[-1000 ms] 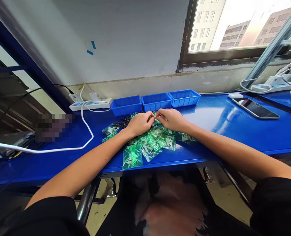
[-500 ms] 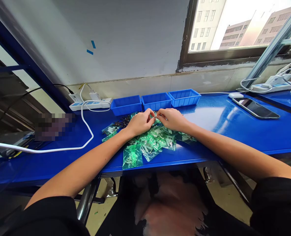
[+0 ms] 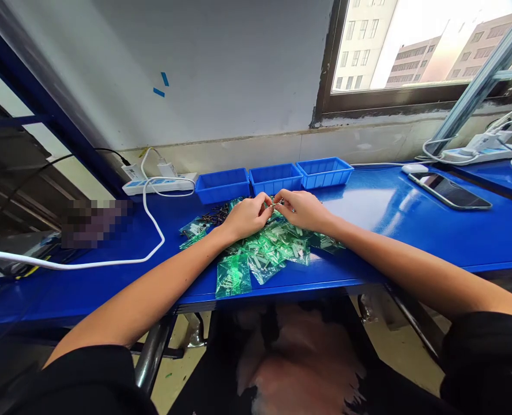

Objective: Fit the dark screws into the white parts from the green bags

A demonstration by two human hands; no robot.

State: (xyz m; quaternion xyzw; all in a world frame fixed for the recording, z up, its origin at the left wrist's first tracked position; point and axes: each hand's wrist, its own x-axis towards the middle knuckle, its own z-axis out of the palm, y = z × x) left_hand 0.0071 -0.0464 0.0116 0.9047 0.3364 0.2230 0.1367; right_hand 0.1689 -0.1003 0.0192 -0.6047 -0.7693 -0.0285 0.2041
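Note:
Over a heap of clear green plastic bags, my left hand and my right hand meet fingertip to fingertip. Both are closed in a pinch, thumb against forefinger. A tiny piece shows between the two pinches, too small to name. Small pale, stick-like pieces fill the bags. Beside my left hand, toward the back, lies a pile of dark screws, partly hidden by the hand.
Three blue plastic bins stand in a row behind my hands, against the wall. A white power strip with a white cable is at left. A phone lies on the blue table at right.
My right hand's fingertips have shifted very slightly at the pinch. My left hand and the bags look the same.

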